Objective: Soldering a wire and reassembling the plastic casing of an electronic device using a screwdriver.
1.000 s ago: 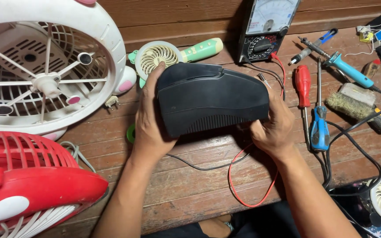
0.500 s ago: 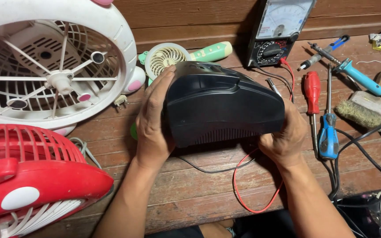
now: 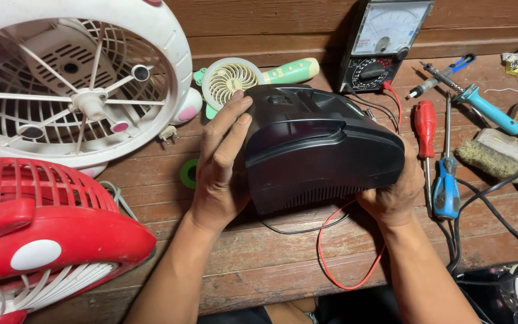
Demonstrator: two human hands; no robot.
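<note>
In the head view, the left hand [image 3: 218, 174] and right hand [image 3: 394, 198] clasp the black plastic housing [image 3: 319, 150] at centre, fingers curled against its sides. It is lifted and turned but unopened; the red screwdriver [image 3: 425, 126] lies untouched at three o'clock.

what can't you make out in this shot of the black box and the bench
Head view only:
- Underside of the black box: faces away, resting on the bench.
- Right hand: fingers hidden behind the box.
- Left hand: palm pressed on the box, unseen.
- White fan and red fan: cut off by the left edge.
- Meter: top cut off; dial markings too small.
</note>
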